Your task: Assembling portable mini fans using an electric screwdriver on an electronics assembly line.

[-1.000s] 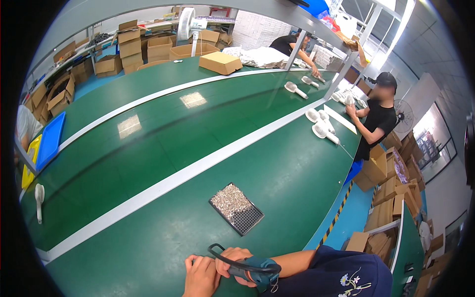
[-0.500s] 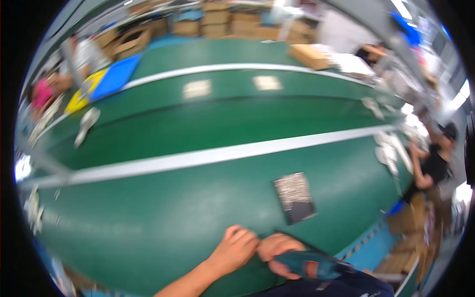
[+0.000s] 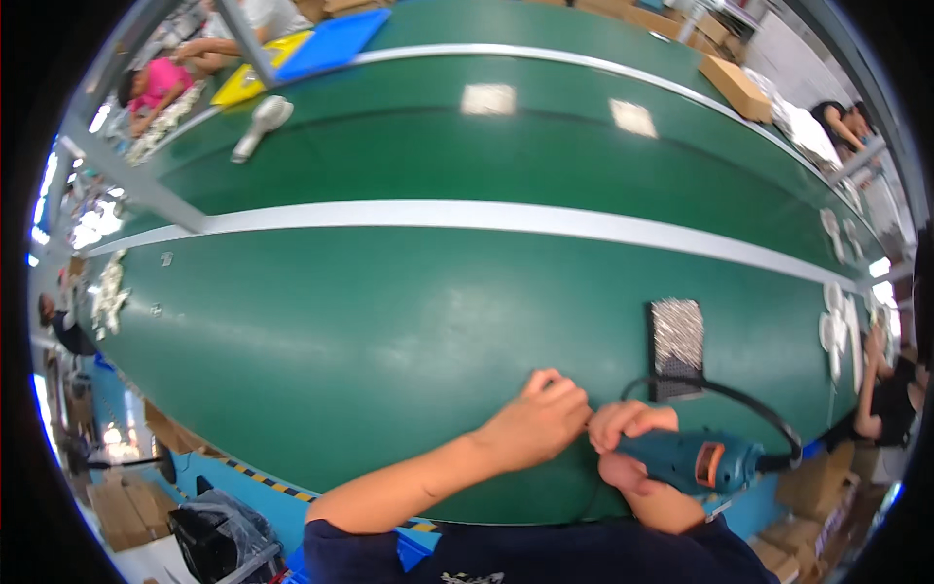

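A teal electric screwdriver (image 3: 696, 459) with an orange patch lies in my right hand (image 3: 628, 428), whose fingers wrap round its front end. Its black cable (image 3: 744, 399) loops up from the back end. My left hand (image 3: 545, 417) is closed, fingertips pressed together, close by the front of the tool; whatever it pinches is hidden. Just beyond my right hand, a dark tray (image 3: 671, 389) rests on the green work surface (image 3: 389, 331). Many small silvery pieces, apparently screws, fill most of it (image 3: 677, 331).
A white rail (image 3: 467, 214) crosses beyond the work surface. White fan-shaped parts (image 3: 832, 331) lie at right beside a co-worker (image 3: 890, 389). White pieces (image 3: 110, 292) sit at far left. Another white part (image 3: 263, 127) and a blue board (image 3: 336, 44) are farther back. Cardboard boxes (image 3: 817, 487) stand lower right.
The head view has turned and tilted, so the surroundings sit differently in the picture. My hands appear higher and farther right, still close together, the screwdriver still in the right one.
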